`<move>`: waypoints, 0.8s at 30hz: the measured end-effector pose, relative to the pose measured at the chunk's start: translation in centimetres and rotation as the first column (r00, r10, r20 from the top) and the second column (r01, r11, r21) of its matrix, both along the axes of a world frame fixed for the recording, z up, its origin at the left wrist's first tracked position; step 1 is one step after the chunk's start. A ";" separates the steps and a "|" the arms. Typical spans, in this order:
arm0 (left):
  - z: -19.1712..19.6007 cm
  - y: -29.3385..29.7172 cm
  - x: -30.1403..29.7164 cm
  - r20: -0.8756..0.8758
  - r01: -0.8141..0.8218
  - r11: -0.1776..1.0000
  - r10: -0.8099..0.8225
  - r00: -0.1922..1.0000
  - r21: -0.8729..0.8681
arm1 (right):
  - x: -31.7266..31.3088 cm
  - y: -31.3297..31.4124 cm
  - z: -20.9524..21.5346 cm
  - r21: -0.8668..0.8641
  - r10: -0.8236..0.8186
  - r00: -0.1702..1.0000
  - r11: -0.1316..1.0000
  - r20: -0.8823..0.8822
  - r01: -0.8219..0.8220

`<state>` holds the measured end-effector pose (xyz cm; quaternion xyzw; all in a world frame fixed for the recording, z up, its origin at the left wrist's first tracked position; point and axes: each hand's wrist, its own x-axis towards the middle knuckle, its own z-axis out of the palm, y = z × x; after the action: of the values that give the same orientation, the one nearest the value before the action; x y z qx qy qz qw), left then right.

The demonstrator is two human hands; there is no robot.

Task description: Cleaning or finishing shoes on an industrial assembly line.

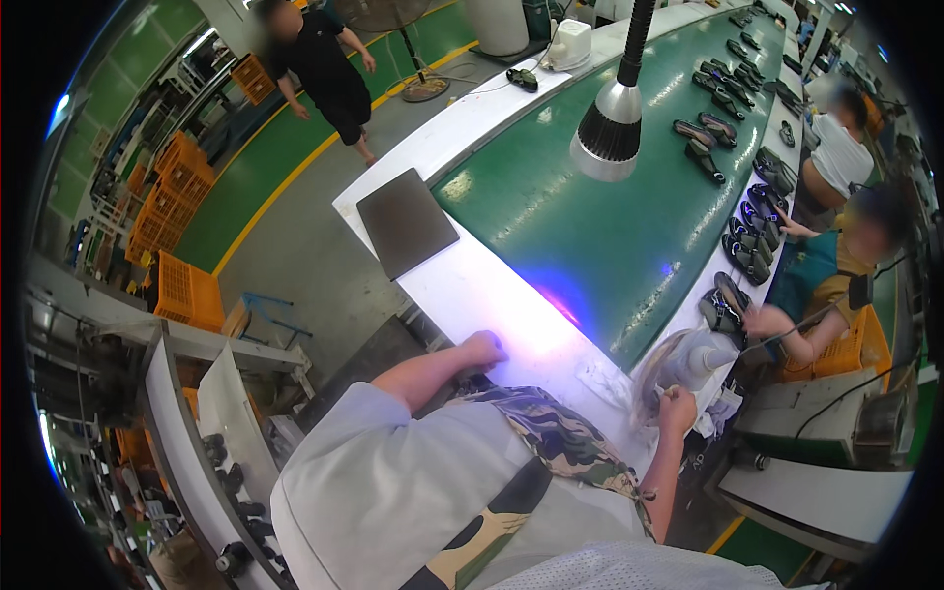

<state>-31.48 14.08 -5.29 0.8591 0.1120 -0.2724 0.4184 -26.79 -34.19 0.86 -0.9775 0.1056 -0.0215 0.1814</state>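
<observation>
A white desk (462, 285) is seen running beside a green conveyor belt (600, 216) on which dark shoes (747, 246) are laid in rows; a lamp (612, 133) hangs above it, and orange crates (182, 285) are stacked on the factory floor at the left. The left hand (484, 347) is rested on the brightly lit desk, its fingers curled together, nothing visibly held. The right hand (677, 408) is closed with fingers pinched on a small thin object, too small to identify, beside a pale shoe (688, 359) at the belt's near end.
</observation>
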 end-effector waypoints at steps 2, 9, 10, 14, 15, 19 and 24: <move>0.1 -0.2 0.0 0.015 0.039 0.998 -0.040 0.999 0.045 | -0.1 -0.2 -0.2 -0.006 -0.018 0.999 1.000 0.036 0.018; 1.2 -0.6 0.1 -0.066 0.021 0.996 -0.015 0.998 0.089 | -0.1 -0.4 0.6 0.053 0.017 0.999 0.998 0.029 -0.018; 1.1 -0.6 0.1 -0.067 0.039 0.996 -0.033 0.997 0.084 | -0.2 -0.4 0.7 0.048 -0.001 1.000 0.999 0.027 0.000; 0.7 -0.6 0.0 -0.074 0.005 0.999 -0.002 0.997 0.042 | -0.7 -0.4 1.5 0.061 -0.016 0.997 0.998 0.069 0.012; 0.5 -0.6 0.0 -0.089 0.000 0.999 0.003 0.996 0.037 | -0.9 -0.6 1.5 0.098 -0.022 0.997 0.995 0.079 0.014; 0.0 -0.6 0.3 -0.107 -0.015 1.000 0.017 0.994 0.018 | -1.3 -0.9 1.5 0.155 -0.023 0.996 0.988 0.091 0.009; -0.4 -0.4 0.3 -0.108 -0.022 1.000 0.020 0.994 -0.019 | -1.1 -0.8 0.9 0.133 -0.020 0.996 0.991 0.092 0.008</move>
<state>-31.16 13.69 -5.71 0.8377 0.1405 -0.3151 0.4233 -27.90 -35.00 1.80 -0.9605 0.1050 -0.0613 0.2504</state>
